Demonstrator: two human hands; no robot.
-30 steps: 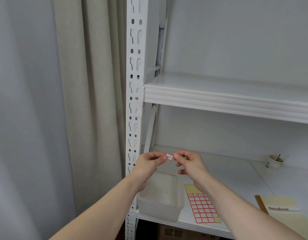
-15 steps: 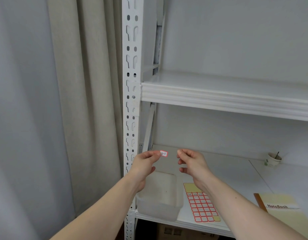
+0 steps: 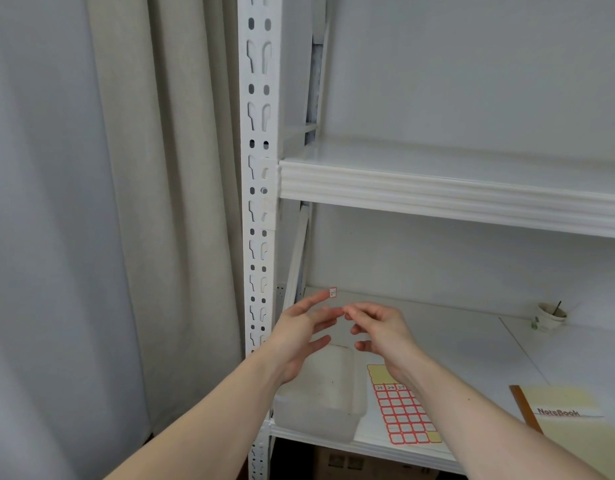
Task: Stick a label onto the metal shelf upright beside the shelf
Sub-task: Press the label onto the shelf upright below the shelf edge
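The label [image 3: 332, 292] was a tiny red-bordered white sticker, clinging by its adhesive to the tip of my left hand's [image 3: 301, 337] outstretched finger, in the air just right of the metal shelf upright [image 3: 261, 202] and well below the upper shelf [image 3: 451, 199]. I judged it almost weightless and very limp, the sort of thing that curls, folds on itself or grabs skin sooner than steel. It wanted handling by one bare edge or corner only, sticky side kept clear until it faced the post. The upright was full of slots and holes, so I reckoned it needed a plain strip of metal between them, or it would bridge a gap and lift.

My left hand's fingers were spread and nearly straight, gripping nothing; the sticker merely hung on the fingertip. My right hand [image 3: 378, 327] was loosely curled, its fingertips close to the left hand's. A speck of red showed between them, but I could not tell whether I was pinching a scrap of backing or nothing at all.

The writing on the sticker was too small to read, and which face was the sticky one was unclear. My right wrist covered part of the label sheet [image 3: 403, 417] on the lower shelf, and my left hand hid the far rim of the plastic tub [image 3: 320, 410]. The notebook [image 3: 569, 417] was cut off at the frame's edge.
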